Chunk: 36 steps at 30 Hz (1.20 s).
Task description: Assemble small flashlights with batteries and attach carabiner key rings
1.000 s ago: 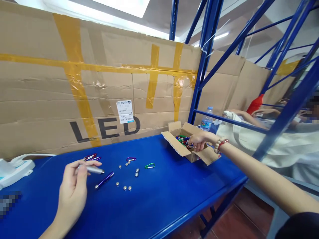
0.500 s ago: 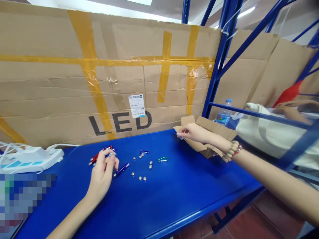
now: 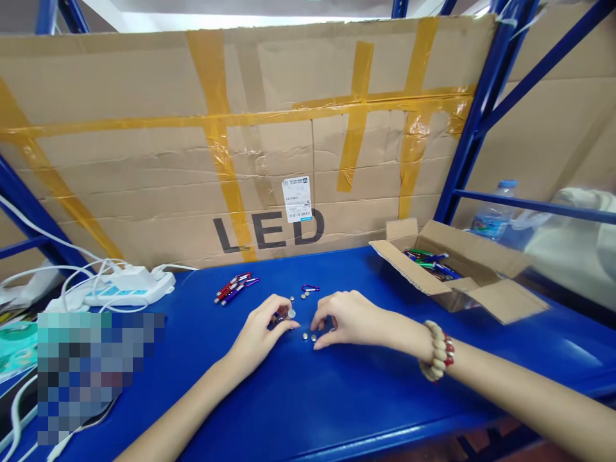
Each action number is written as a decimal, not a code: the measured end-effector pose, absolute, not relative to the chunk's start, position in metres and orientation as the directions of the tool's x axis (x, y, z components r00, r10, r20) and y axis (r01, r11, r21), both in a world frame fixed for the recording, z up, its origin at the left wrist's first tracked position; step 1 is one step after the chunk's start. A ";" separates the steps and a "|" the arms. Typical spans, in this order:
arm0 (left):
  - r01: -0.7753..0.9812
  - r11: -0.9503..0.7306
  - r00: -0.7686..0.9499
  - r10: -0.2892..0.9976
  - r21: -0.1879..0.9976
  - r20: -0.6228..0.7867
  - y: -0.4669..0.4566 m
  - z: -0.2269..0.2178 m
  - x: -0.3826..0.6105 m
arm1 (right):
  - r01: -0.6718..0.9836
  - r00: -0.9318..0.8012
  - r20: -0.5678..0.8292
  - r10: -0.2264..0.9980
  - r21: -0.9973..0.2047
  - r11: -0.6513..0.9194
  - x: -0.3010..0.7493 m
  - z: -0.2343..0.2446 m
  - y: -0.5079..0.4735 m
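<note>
My left hand is closed on a small silver disc, which shows at its fingertips. Something purple shows partly behind those fingers; I cannot tell whether it is held or lies on the table. My right hand is low over the table, thumb and curved fingers apart, close to a silver button cell. Another button cell lies just left of it. Farther back are a few more cells and a purple carabiner. Red and purple pen-shaped lights lie grouped at the back left.
An open cardboard box with colourful pen-shaped lights stands at the right. A white power strip with cables is at the left. Behind the blue table stands a large cardboard panel. A water bottle stands beyond the blue frame.
My right hand has come from the box's edge leftward to the button cells. My left hand now sits beside them, still with a silver disc. The view has turned left.
</note>
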<state>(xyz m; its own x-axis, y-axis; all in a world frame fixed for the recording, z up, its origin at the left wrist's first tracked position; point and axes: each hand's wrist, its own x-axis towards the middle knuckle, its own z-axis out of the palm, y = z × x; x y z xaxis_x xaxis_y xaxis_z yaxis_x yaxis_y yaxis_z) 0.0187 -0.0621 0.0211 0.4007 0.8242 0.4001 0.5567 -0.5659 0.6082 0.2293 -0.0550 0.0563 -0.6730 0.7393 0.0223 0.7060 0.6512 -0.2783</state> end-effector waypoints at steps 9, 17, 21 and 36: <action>0.559 -0.596 0.402 0.803 0.576 0.441 -0.067 0.024 0.023 | 0.699 -0.677 0.031 0.736 -0.287 0.655 0.223 0.044 -0.045; 0.571 -0.680 0.475 0.731 0.460 0.490 -0.068 0.019 0.021 | 0.771 -0.605 -0.061 0.794 -0.294 0.565 0.234 0.042 -0.055; 0.606 -0.635 0.444 0.770 0.479 0.459 -0.067 0.021 0.020 | 0.753 -0.619 -0.051 0.784 -0.322 0.574 0.232 0.039 -0.058; 0.436 -0.504 0.572 0.795 0.746 0.203 -0.079 0.019 0.030 | 0.288 -0.412 0.711 0.569 -0.492 0.822 0.217 0.021 -0.067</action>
<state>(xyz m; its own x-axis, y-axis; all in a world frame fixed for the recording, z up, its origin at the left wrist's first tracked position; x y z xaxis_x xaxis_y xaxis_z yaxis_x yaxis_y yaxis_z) 0.0304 -0.0792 0.0190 0.5722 0.7947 0.2026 0.4355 -0.5038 0.7460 0.2170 -0.0667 0.0210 -0.4123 0.5695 0.7111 0.2875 0.8220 -0.4916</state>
